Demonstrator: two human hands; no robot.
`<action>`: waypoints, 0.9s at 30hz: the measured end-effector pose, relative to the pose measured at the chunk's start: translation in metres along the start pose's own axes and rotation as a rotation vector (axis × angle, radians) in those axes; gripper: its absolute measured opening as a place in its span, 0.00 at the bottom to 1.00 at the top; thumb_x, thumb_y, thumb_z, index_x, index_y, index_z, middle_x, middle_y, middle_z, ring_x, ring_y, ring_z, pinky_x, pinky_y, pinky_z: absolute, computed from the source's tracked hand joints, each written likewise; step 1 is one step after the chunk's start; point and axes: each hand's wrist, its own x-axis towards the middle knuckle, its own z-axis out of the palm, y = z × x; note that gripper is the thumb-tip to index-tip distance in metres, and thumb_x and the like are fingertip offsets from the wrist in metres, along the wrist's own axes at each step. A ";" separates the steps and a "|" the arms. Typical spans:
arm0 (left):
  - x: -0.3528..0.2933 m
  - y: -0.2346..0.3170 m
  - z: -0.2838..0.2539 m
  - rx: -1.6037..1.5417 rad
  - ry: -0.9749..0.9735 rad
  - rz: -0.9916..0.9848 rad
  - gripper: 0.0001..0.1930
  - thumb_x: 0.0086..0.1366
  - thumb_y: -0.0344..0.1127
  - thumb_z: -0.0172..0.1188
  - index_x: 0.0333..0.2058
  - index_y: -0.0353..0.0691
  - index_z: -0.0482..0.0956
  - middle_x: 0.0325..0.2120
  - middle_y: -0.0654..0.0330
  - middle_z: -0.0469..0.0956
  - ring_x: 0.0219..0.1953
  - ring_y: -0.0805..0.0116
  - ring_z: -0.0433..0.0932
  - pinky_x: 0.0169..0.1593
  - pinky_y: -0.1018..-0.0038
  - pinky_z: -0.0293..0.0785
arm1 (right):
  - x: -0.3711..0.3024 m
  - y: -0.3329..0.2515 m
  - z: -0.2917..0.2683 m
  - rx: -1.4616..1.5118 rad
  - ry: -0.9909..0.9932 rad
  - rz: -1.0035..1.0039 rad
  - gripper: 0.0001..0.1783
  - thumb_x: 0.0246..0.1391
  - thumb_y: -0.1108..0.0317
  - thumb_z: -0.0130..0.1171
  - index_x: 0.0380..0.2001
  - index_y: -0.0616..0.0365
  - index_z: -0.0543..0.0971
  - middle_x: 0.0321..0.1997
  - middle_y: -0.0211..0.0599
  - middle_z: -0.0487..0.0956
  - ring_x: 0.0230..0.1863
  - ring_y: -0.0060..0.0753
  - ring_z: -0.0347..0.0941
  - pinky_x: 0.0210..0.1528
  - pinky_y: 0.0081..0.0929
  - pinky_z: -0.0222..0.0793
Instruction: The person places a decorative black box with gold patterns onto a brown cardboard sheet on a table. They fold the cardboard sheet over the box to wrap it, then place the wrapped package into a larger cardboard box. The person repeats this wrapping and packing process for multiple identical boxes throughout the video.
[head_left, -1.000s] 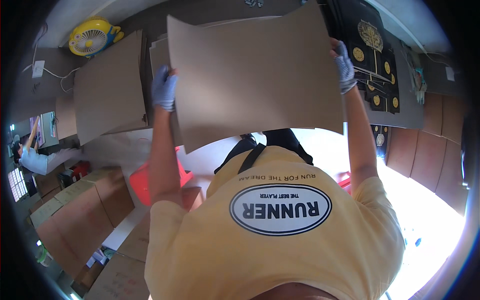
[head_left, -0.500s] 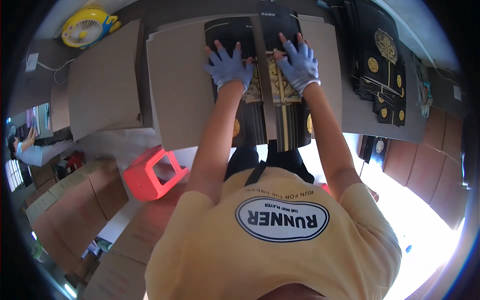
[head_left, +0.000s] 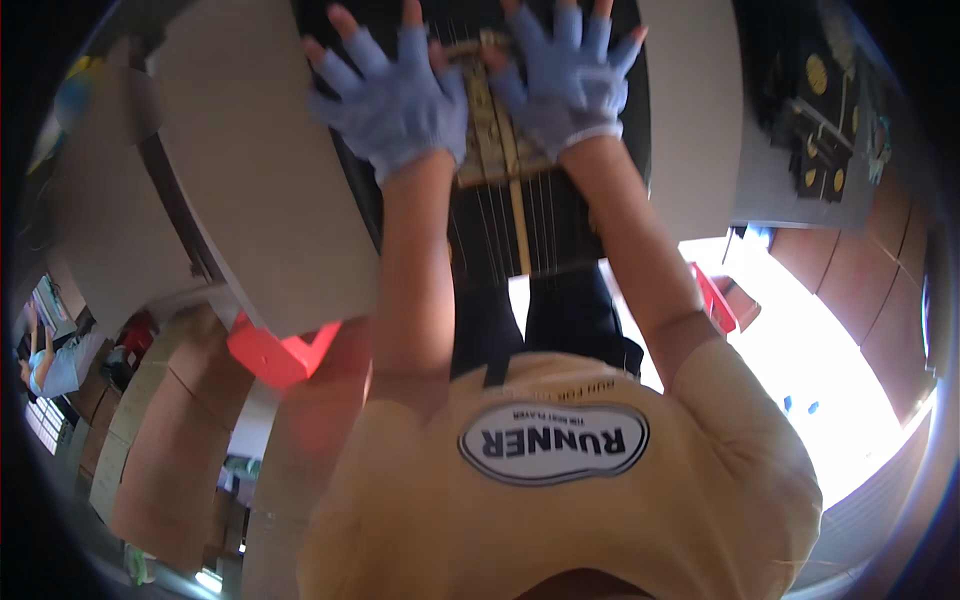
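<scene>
Under both palms lies a black printed card sheet (head_left: 495, 235) with a gold ornament, thin lines and a gold stripe down its middle. My left hand (head_left: 400, 105), in a blue-grey fingerless glove, presses flat on its left half with the fingers spread. On the right half my right hand (head_left: 570, 85), gloved alike, lies flat with fingers apart. Both thumbs point inward beside the gold ornament (head_left: 485, 130). Grey cardboard (head_left: 690, 120) lies beneath the sheet. The sheet's far end runs out of the picture.
More black-and-gold printed pieces (head_left: 820, 130) are piled at the right. A red stool (head_left: 275, 350) stands below the table's left side, another red piece (head_left: 715, 300) to the right. Brown cartons (head_left: 160, 430) line the left. A co-worker (head_left: 60, 360) is at the far left.
The two black halves, apart before with grey cardboard between them, now meet along the middle. My hands have come closer together, still flat. The whole view has shifted and blurred somewhat.
</scene>
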 end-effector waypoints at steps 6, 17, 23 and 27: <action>0.003 0.001 -0.006 0.058 0.068 0.087 0.24 0.61 0.45 0.54 0.58 0.57 0.72 0.63 0.45 0.59 0.63 0.41 0.58 0.60 0.47 0.55 | 0.005 0.002 -0.001 0.004 0.036 -0.052 0.35 0.52 0.46 0.53 0.64 0.40 0.65 0.71 0.57 0.52 0.72 0.70 0.41 0.63 0.77 0.34; 0.001 -0.001 0.000 0.071 0.090 0.105 0.23 0.62 0.46 0.53 0.57 0.59 0.73 0.64 0.46 0.60 0.62 0.41 0.59 0.59 0.48 0.58 | -0.003 0.005 -0.004 0.038 0.009 -0.120 0.41 0.45 0.39 0.59 0.63 0.37 0.67 0.69 0.58 0.57 0.70 0.69 0.45 0.63 0.78 0.35; -0.001 -0.002 -0.003 0.117 0.037 0.117 0.23 0.62 0.47 0.52 0.57 0.59 0.73 0.62 0.46 0.63 0.62 0.42 0.60 0.60 0.48 0.57 | -0.002 0.003 -0.007 0.061 -0.007 -0.119 0.40 0.46 0.38 0.58 0.63 0.37 0.68 0.69 0.58 0.57 0.71 0.70 0.44 0.63 0.78 0.34; -0.006 0.002 -0.004 0.159 -0.011 0.135 0.23 0.63 0.47 0.51 0.58 0.59 0.72 0.62 0.47 0.63 0.63 0.41 0.60 0.61 0.47 0.55 | -0.008 0.007 -0.006 -0.061 -0.040 -0.128 0.40 0.48 0.39 0.57 0.64 0.38 0.66 0.69 0.59 0.56 0.70 0.70 0.44 0.63 0.78 0.34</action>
